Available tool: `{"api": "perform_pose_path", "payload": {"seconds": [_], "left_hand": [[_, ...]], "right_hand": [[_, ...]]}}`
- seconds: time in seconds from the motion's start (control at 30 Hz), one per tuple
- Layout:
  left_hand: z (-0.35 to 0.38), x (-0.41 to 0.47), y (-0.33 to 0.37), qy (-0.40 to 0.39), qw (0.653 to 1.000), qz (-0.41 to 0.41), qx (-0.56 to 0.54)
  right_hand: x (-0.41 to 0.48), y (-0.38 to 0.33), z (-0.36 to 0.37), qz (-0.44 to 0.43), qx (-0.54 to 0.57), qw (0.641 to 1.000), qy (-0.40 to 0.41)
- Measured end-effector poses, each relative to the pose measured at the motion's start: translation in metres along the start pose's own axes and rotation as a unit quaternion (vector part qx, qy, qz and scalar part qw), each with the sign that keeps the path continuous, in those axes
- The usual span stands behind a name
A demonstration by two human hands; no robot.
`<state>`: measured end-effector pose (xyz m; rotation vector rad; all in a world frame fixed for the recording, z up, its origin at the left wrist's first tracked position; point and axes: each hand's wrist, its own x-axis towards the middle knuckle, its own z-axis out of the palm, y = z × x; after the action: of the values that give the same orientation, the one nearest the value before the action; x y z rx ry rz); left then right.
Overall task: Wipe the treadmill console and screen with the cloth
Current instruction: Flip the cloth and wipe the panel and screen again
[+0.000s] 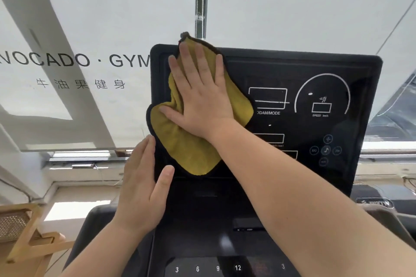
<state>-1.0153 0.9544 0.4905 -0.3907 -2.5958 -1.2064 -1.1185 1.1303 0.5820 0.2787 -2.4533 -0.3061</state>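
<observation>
The black treadmill screen (292, 74) stands upright in front of me, with white outlines, a speed dial and round buttons on its right half. A yellow cloth with a dark edge (191, 153) lies spread over the screen's left part. My right hand (202, 96) presses flat on the cloth with fingers spread, pointing up. My left hand (144, 186) grips the screen's lower left edge, thumb on the front face. Below it the console (213, 243) shows white numbers along the bottom.
Behind the screen hangs a white window blind printed with "AVOCADO · GYM" (74, 60) and a bead chain (201, 0). A wooden rattan frame (20, 227) stands at the lower left. A window sill runs across behind.
</observation>
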Motion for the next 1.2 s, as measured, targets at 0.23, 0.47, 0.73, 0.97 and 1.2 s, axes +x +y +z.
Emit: {"api": "perform_pose_path", "payload": {"seconds": [0.23, 0.47, 0.73, 0.97, 1.2], "left_hand": [[0.015, 0.007, 0.015, 0.007, 0.997, 0.004, 0.078], [0.011, 0.006, 0.019, -0.023, 0.995, -0.016, 0.096], [0.000, 0.007, 0.020, -0.024, 0.997, -0.005, 0.076], [0.035, -0.003, 0.017, -0.039, 0.952, 0.117, 0.282], [0.043, -0.016, 0.007, -0.048, 0.942, 0.125, 0.309]], "right_hand": [[-0.077, 0.096, 0.012, 0.089, -0.012, 0.996, 0.014], [-0.059, 0.092, 0.000, 0.346, 0.090, 0.934, 0.018], [-0.044, -0.003, 0.010, 0.099, 0.045, 0.994, -0.026], [-0.156, 0.020, 0.045, -0.061, 0.008, 0.996, -0.069], [-0.209, 0.102, 0.046, 0.060, -0.010, 0.996, -0.060]]}}
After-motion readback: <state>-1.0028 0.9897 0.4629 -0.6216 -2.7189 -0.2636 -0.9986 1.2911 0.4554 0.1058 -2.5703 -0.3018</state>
